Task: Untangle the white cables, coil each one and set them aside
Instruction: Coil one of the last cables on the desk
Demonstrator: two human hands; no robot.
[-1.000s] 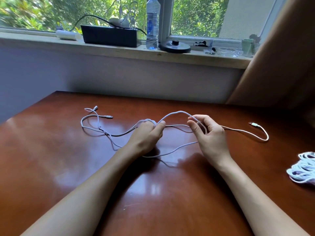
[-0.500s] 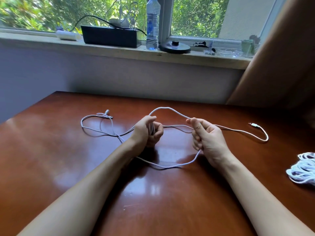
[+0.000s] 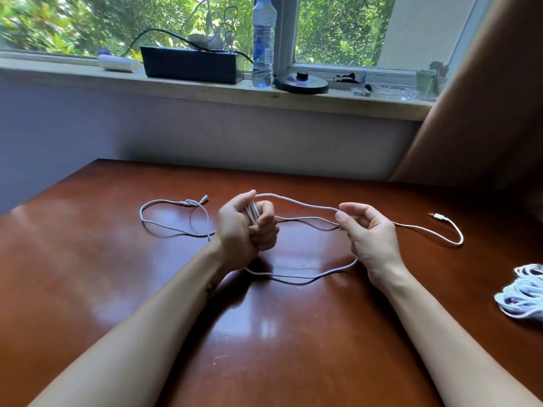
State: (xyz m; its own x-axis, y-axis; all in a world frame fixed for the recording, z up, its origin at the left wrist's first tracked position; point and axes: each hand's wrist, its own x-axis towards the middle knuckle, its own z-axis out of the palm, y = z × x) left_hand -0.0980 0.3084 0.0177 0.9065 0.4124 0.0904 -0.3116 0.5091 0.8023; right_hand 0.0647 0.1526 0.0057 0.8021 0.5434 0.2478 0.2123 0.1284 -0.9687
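1. Coiling is the step in hand: your left hand (image 3: 246, 230) has its fingers (image 3: 266, 223) curled round several loops of the white cable (image 3: 296, 202), just above the counter (image 3: 264, 348).
2. Your right hand (image 3: 367, 233) pinches the running strand between thumb and forefinger, with the other fingers loosely bent.
3. One finished coil (image 3: 526, 292) sits well off to your right.
4. Next, I'd say, carry that strand across to the left hand for another loop, drawing slack from the plug end (image 3: 437, 215) without snagging.

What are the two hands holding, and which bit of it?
Both hold the white cable. The left hand grips its wound loops in the fist; the right hand pinches one loose strand, partway along, between thumb and forefinger.
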